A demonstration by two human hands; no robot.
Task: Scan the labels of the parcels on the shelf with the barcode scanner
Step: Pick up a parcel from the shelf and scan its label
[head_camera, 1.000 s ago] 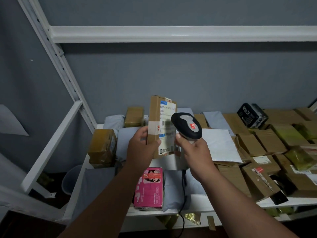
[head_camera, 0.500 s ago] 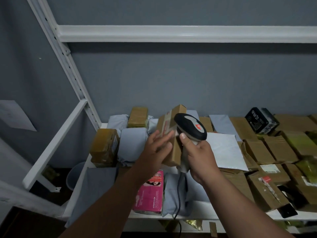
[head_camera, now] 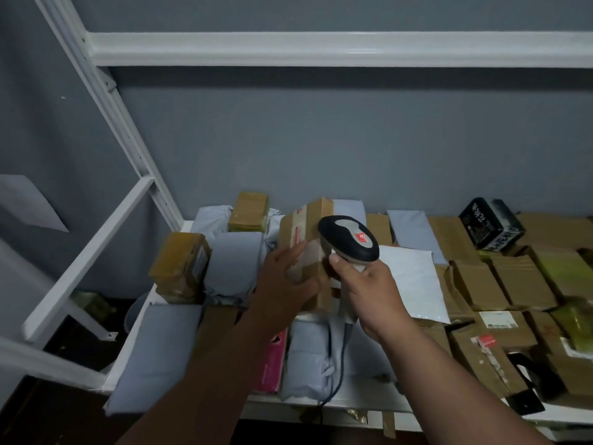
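Note:
My left hand [head_camera: 284, 284] holds a small taped cardboard parcel [head_camera: 305, 229] low over the grey bags on the shelf, its label side turned away from me. Fingers lie along the parcel's left face. My right hand [head_camera: 369, 290] grips the handle of a barcode scanner [head_camera: 349, 240], grey and black with a red mark, right beside the parcel. The scanner's cable [head_camera: 337, 374] hangs down over the front edge of the white shelf [head_camera: 369, 404].
Grey mailer bags [head_camera: 234, 264], taped yellow-brown boxes [head_camera: 179, 264], a pink box [head_camera: 272, 364], a white envelope [head_camera: 414, 281], a black box [head_camera: 491, 224] and several cardboard parcels [head_camera: 481, 281] crowd the shelf. A white upright and brace [head_camera: 96, 239] stand left, another shelf [head_camera: 321, 48] above.
The parcel was upright with its label facing me and the scanner; my left hand has since turned it over and lowered it toward the shelf. The scanner stays beside it.

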